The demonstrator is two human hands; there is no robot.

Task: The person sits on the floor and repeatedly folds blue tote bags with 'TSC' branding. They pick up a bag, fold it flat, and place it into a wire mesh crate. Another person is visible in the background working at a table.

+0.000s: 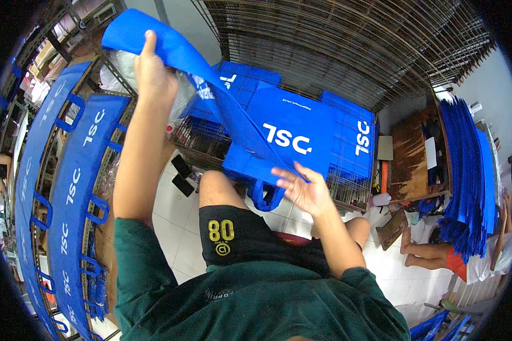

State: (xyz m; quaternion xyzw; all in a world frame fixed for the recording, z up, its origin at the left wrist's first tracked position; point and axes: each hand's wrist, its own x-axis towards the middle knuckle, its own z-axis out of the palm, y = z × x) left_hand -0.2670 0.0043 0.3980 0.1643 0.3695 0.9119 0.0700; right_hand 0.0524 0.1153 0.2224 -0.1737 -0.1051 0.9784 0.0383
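Observation:
A blue fabric bag [222, 102] with white print hangs curled and slanted in front of me. Up at the left, my left hand [155, 77] grips its raised end, thumb on the cloth. The bag's lower end runs down to my right hand [306, 190], whose fingers are spread at its edge; whether they touch it I cannot tell. Beneath lies a stack of flat blue bags [298, 122] with white lettering, a blue handle loop [265, 196] drooping from its near edge.
Wire racks [347, 45] rise behind the stack. Printed blue bags [82, 165] lie in rows along racks at left. More blue cloth [463, 176] hangs at right, by a person in orange shorts [459, 262]. Dark phone-like objects [182, 175] lie near my knee.

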